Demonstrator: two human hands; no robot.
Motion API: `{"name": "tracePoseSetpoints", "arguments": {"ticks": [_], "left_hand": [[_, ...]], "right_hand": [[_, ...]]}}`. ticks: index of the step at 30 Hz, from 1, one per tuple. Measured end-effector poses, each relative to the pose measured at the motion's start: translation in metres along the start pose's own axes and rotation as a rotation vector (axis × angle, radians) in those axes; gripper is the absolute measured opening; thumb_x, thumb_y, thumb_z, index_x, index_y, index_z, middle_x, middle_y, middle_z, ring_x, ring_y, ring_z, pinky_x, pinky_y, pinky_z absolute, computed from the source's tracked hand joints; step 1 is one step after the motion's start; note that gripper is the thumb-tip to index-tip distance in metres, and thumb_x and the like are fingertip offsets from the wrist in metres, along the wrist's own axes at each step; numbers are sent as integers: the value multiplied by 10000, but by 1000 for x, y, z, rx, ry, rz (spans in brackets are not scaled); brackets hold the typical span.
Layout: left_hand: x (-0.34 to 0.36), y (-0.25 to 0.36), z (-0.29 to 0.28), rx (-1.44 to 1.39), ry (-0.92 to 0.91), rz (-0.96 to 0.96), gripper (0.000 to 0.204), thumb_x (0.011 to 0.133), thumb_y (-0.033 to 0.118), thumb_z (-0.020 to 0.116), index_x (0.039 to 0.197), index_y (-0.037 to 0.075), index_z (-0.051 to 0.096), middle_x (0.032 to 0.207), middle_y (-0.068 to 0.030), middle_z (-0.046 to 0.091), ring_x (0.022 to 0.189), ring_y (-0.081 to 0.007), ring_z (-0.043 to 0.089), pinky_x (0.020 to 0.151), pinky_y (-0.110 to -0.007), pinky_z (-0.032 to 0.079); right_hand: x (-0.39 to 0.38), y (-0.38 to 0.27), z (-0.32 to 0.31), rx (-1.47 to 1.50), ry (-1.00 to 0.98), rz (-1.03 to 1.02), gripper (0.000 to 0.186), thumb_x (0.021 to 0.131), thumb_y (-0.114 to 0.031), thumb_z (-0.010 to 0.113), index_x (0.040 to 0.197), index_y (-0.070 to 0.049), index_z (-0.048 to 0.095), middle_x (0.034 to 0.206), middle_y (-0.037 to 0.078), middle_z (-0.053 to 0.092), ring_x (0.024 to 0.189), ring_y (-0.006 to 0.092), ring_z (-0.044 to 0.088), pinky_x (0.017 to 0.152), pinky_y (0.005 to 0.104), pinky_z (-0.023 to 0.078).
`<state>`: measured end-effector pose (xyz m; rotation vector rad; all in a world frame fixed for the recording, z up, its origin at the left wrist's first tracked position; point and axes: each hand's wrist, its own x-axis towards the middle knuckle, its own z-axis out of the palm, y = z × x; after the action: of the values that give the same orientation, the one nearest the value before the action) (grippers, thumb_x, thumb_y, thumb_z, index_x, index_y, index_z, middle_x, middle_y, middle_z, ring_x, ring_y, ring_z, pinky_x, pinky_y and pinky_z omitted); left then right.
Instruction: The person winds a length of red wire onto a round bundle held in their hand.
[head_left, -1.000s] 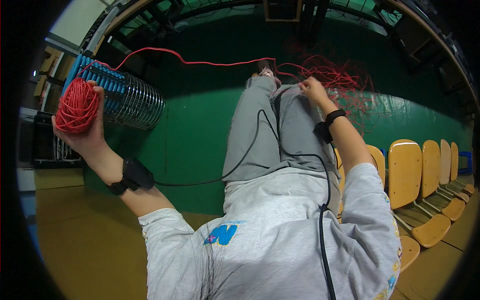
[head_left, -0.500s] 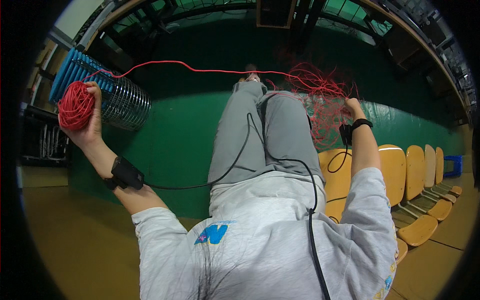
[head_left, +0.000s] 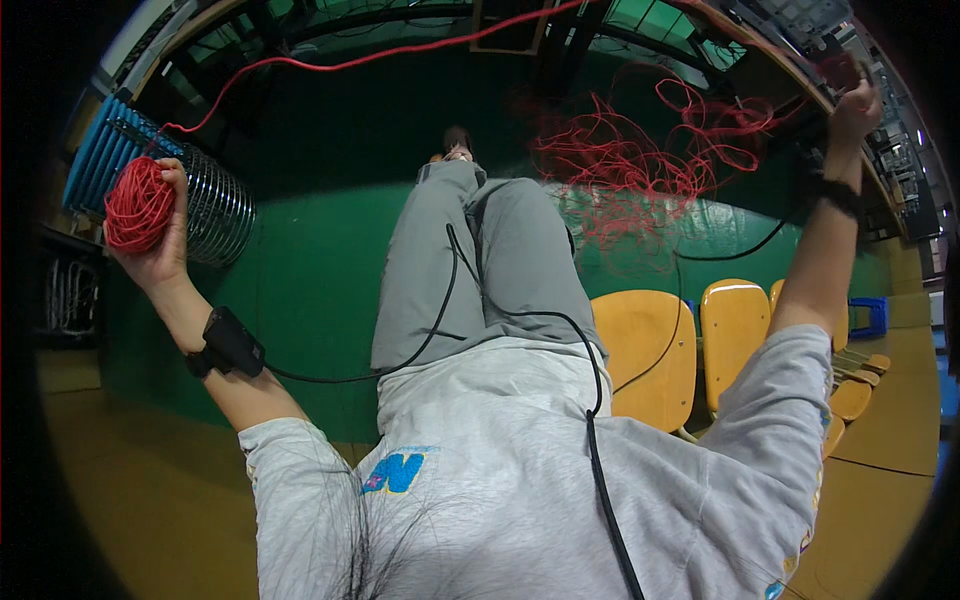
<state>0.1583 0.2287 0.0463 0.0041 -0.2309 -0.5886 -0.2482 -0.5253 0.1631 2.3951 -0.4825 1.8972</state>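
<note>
- At the far left, a pile of blue stools [head_left: 98, 155] shows its shiny metal legs.
- In front of it, the left hand [head_left: 165, 235] is up, with its grip wrapped around a ball of red string [head_left: 138, 208].
- A black box [head_left: 232, 342] sits on the left wrist.
- One long red string [head_left: 325, 68] goes up from the ball and across the top, partly out of sight.
- In the middle, legs in grey pants [head_left: 425, 280] stretch out over the green floor [head_left: 310, 300].
- Right of the legs is a big messy tangle [head_left: 640, 165] of red string.
- Nearer are yellow wooden chairs [head_left: 645, 355].
- At the far right, the right hand [head_left: 855, 112] is high and blurry, its grip pinched on the red string.
</note>
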Motion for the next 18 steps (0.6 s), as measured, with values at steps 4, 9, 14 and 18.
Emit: {"name": "tracePoseSetpoints", "arguments": {"ticks": [4,9,14,18], "left_hand": [[-6,13,-2,-3,62,50,702,779,394,590,1297,46,269,1207,-226,315,1121,-385,349,889,-554,378],[-25,63,-5,-140,80,216,805,747,519,575,1316,53,246,1213,-202,322,1112,-357,354,877,-526,343],[-81,127,13,-157,63,530,831,737,460,597,1342,50,201,1213,-188,321,1121,-355,336,865,-514,336],[-72,143,-20,-129,131,480,779,751,416,596,1333,52,229,1218,-191,324,1135,-357,333,882,-514,343]], "right_hand": [[-137,6,26,-370,-256,384,394,842,-342,421,866,0,614,939,263,591,897,436,555,761,467,454],[-348,41,12,-689,-626,861,406,838,-335,431,759,13,625,696,201,625,594,304,625,582,402,503],[-427,9,54,-278,-830,1541,317,877,-325,543,802,-17,539,624,96,536,499,233,518,405,372,406],[-405,99,-10,-616,-1203,994,498,888,-429,469,737,14,641,670,136,631,690,234,625,564,388,483]]}}
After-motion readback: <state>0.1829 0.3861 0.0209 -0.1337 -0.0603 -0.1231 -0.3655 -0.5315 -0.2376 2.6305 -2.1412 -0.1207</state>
